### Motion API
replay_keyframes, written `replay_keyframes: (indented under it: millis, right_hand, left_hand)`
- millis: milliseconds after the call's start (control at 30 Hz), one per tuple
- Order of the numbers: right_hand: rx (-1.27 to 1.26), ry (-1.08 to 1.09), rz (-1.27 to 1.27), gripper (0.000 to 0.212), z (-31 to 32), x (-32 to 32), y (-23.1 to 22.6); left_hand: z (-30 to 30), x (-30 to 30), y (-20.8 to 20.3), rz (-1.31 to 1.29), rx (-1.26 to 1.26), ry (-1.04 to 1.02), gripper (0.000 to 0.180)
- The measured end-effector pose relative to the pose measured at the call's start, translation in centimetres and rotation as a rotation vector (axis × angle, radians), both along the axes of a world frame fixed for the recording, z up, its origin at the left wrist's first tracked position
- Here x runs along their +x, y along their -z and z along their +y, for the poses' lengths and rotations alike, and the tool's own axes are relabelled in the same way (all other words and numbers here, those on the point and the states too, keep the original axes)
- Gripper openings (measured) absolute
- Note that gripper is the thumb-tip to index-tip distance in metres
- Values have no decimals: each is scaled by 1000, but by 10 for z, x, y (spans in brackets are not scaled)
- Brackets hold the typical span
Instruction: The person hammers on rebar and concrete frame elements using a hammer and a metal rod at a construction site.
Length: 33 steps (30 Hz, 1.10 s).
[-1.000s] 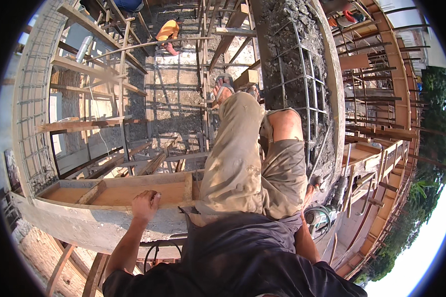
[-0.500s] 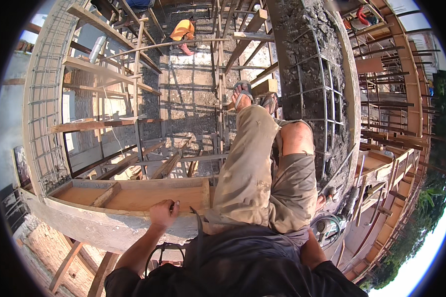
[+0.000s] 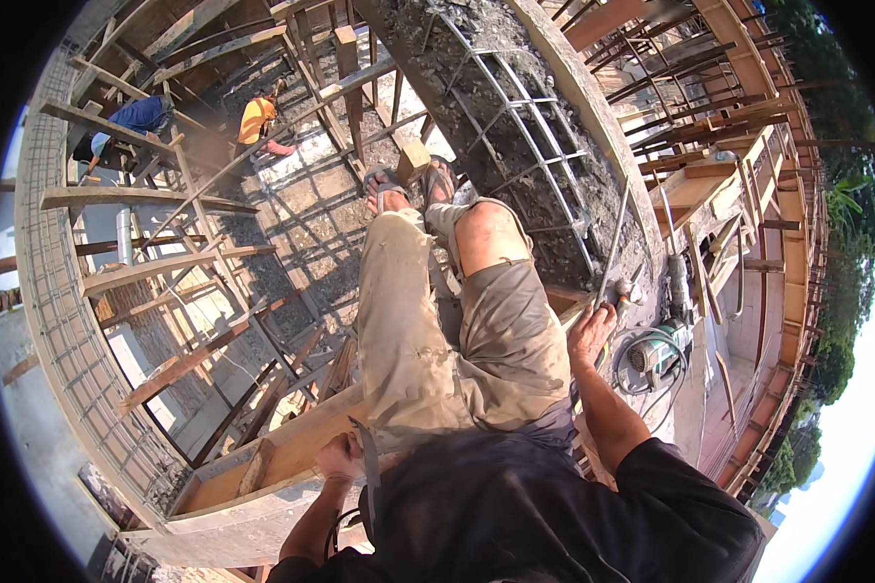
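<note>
My left hand (image 3: 340,455) is closed beside my left thigh, resting at the rim of the shallow wooden formwork (image 3: 306,449). What it holds, if anything, is hidden. My right hand (image 3: 591,335) lies on the concrete edge beside my right knee. Its fingers are spread and partly bent, with the tips next to the lower end of a thin metal bar (image 3: 612,243). Close to those fingertips is a small metal piece (image 3: 632,291), too small to name. A green corded power tool (image 3: 653,352) lies to the right of this hand, with its cable coiled around it.
I sit high up, my sandalled feet (image 3: 387,187) braced near a wooden block (image 3: 414,158). A steel rebar cage (image 3: 530,121) stands out of rough concrete ahead. Timber braces (image 3: 156,199) cross the deep space at left. Below are a person in an orange vest (image 3: 256,121) and one in blue (image 3: 138,115).
The view has turned to the right. My right hand, mostly hidden by my leg before, now shows on the concrete edge. My left hand remains closed by the formwork.
</note>
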State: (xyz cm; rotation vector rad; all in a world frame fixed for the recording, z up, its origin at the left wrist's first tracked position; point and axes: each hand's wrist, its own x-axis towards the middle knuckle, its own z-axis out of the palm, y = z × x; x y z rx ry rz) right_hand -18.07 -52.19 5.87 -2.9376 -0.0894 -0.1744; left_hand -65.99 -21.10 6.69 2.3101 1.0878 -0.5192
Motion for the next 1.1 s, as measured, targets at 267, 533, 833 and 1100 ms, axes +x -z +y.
replay_keyframes:
  millis: [267,533,833,1100]
  right_hand:
    - [21,-13,-29,28,2,-9,-10]
    - [69,-50,-200,21,-1,-4,-12]
    - [97,-64,-273,24,-4,-11,-7]
    - [501,68,-36,39,19,-8,-52]
  left_hand:
    - [23,-3,29,94,-40,144,21]
    - [57,-5,70,73,-100,187,19]
    - [144,34,133,-333,-606,-297,23]
    - [184,289,-98,-900,-518,-146,26]
